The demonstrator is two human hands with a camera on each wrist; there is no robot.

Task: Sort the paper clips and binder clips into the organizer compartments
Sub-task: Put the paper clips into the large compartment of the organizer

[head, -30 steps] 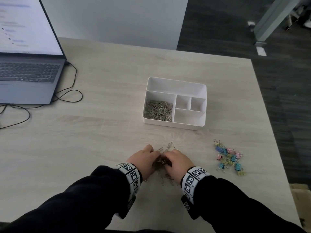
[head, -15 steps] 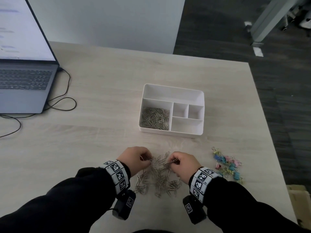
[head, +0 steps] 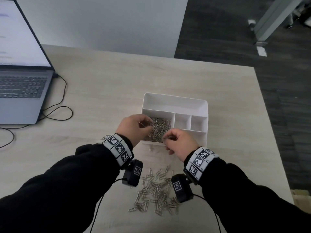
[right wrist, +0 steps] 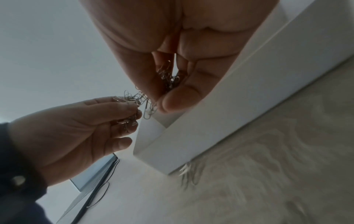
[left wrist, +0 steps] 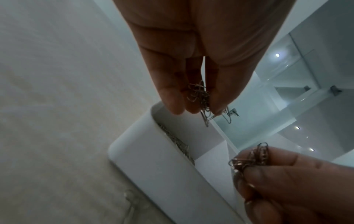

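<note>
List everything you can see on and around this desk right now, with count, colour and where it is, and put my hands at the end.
organizer: one, white, five compartments, mid-table
paper clips in organizer: many, silver, near-left compartment
loose paper clips: a heap, silver, on the table between the wrists
stray clips: a few, silver, against the organizer's near wall
laptop: one, grey, open, far left
cable: one, black, looped beside the laptop
table: one, pale wood grain
left hand: pinches a bunch of clips over the near-left compartment
right hand: pinches a bunch of clips at the organizer's near edge
</note>
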